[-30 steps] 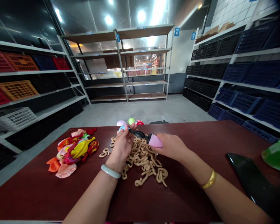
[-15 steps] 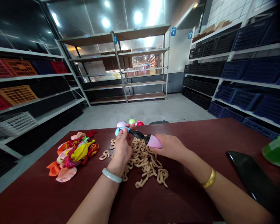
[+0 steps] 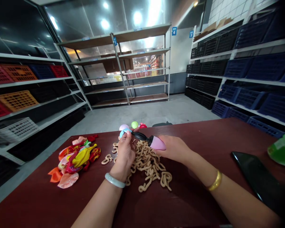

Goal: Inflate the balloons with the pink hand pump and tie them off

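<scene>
My right hand [image 3: 174, 148] grips a small pink pump [image 3: 157, 143] with a black nozzle [image 3: 139, 136] that points left. At the nozzle tip my left hand [image 3: 125, 151] pinches the neck of a light blue balloon [image 3: 123, 132], fingers closed round it. Both hands hover over a heap of tan chain links [image 3: 147, 164] on the dark red table [image 3: 187, 196]. A jade-coloured bangle is on my left wrist and a gold one on my right.
A pile of flat coloured balloons [image 3: 73, 158] lies to the left. Small inflated balloons [image 3: 134, 124] sit at the table's far edge. A black phone [image 3: 256, 180] and a green object [image 3: 281, 150] lie at the right. Shelves with crates line both sides.
The hands have stayed almost in place. The blue balloon at the nozzle tip shows a little larger than a second ago. The view has tilted slightly.
</scene>
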Available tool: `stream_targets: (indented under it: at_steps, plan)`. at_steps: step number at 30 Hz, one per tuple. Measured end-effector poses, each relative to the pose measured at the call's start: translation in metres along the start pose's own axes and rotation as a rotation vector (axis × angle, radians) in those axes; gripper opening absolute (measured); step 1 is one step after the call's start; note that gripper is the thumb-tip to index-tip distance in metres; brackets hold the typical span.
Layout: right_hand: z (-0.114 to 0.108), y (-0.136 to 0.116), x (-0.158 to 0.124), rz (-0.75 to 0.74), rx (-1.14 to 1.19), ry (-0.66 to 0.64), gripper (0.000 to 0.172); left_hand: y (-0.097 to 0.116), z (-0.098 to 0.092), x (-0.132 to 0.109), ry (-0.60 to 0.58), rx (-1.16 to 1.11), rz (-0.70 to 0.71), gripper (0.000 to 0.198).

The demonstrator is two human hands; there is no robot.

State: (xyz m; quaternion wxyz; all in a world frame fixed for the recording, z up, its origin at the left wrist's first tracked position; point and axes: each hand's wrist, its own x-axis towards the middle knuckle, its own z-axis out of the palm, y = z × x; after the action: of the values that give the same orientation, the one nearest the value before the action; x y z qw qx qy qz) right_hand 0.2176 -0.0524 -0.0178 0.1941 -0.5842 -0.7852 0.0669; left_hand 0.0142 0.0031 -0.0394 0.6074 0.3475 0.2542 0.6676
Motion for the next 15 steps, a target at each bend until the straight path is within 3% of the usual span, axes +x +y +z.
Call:
stream_targets:
  at_steps: [8,15]
  plan:
    - [-0.0028,-0.0019,0.0001,0.01,-0.037,-0.005,0.044,0.0053,0.0047,-0.0028,-0.008,-0.032,-0.022,0.02]
    - [0.0006,0.0018,0.0001,-0.023,-0.097,0.021,0.038,0.0008,0.0059,-0.0073,0.014,0.098,-0.081,0.02]
